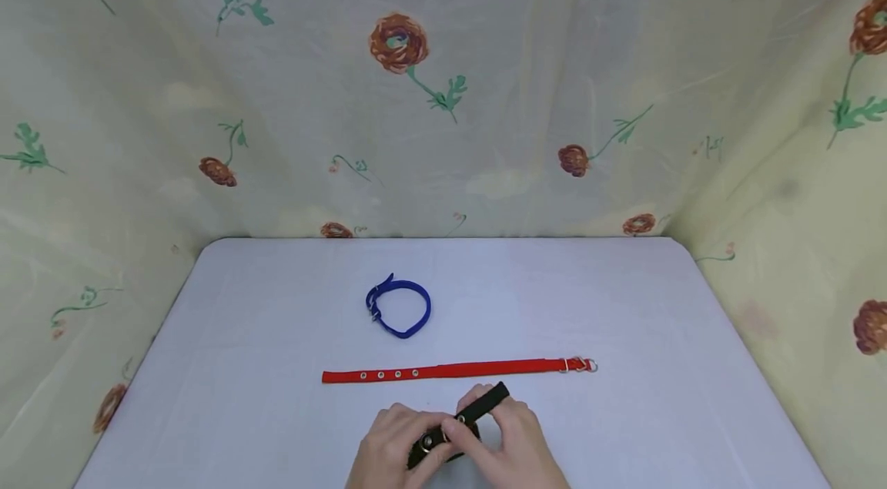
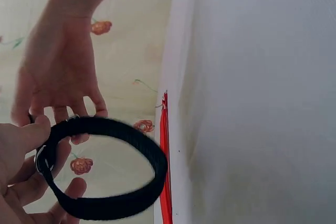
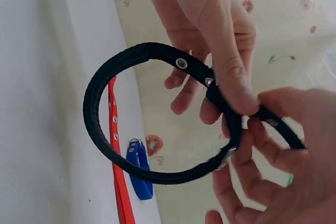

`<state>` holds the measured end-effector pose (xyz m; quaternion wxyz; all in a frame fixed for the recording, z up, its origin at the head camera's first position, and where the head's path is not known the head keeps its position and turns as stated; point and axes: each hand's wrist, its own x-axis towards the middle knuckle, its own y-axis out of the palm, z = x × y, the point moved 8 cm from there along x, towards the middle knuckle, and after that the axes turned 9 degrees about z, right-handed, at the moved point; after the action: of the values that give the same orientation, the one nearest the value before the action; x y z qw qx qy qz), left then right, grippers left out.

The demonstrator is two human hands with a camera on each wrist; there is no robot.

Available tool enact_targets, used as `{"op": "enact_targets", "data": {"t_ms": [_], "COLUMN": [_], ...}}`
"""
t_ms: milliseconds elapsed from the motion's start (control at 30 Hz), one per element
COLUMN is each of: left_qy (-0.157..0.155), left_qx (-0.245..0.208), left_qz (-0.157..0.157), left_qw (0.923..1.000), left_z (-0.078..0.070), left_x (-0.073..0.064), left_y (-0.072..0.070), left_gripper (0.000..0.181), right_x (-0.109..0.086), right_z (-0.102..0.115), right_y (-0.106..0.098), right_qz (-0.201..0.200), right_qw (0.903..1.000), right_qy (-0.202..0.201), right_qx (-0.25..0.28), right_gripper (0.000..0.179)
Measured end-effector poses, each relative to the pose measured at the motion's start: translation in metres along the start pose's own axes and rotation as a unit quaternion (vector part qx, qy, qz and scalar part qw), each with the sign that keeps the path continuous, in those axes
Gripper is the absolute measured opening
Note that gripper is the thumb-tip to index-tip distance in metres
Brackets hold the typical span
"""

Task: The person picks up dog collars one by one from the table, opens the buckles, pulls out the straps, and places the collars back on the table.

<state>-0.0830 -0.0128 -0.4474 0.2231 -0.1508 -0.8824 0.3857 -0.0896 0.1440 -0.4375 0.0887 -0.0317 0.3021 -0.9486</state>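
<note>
Both hands hold a black collar (image 1: 491, 401) bent into a loop, low in front of the body. The left hand (image 1: 391, 443) grips it near the metal buckle (image 1: 426, 442), which also shows in the left wrist view. The right hand (image 1: 516, 443) pinches the strap by its metal-ringed holes, with the free end sticking up past its fingers. In the right wrist view the collar's loop (image 3: 92, 98) hangs in the air, and its end (image 3: 286, 131) passes between the fingers of the right hand (image 3: 310, 135). Fingers partly hide the buckle.
A red collar (image 1: 485, 370) lies stretched out flat on the white table (image 1: 624, 296), just beyond the hands. Farther back, a blue collar (image 1: 427, 309) lies fastened in a ring. Flower-patterned cloth (image 1: 499, 165) surrounds the table at the back and sides.
</note>
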Motion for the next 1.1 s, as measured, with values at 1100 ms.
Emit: {"op": "enact_targets", "data": {"t_ms": [1100], "left_qy": [-0.059], "left_qx": [0.004], "left_qz": [0.012], "left_qw": [0.9982], "left_z": [0.0], "left_x": [0.003], "left_y": [0.004], "left_gripper": [0.029], "right_x": [-0.001], "right_z": [-0.02], "right_y": [-0.004], "right_qz": [-0.008], "right_qw": [0.9889], "right_qy": [0.129], "right_qx": [0.074], "right_gripper": [0.016]}}
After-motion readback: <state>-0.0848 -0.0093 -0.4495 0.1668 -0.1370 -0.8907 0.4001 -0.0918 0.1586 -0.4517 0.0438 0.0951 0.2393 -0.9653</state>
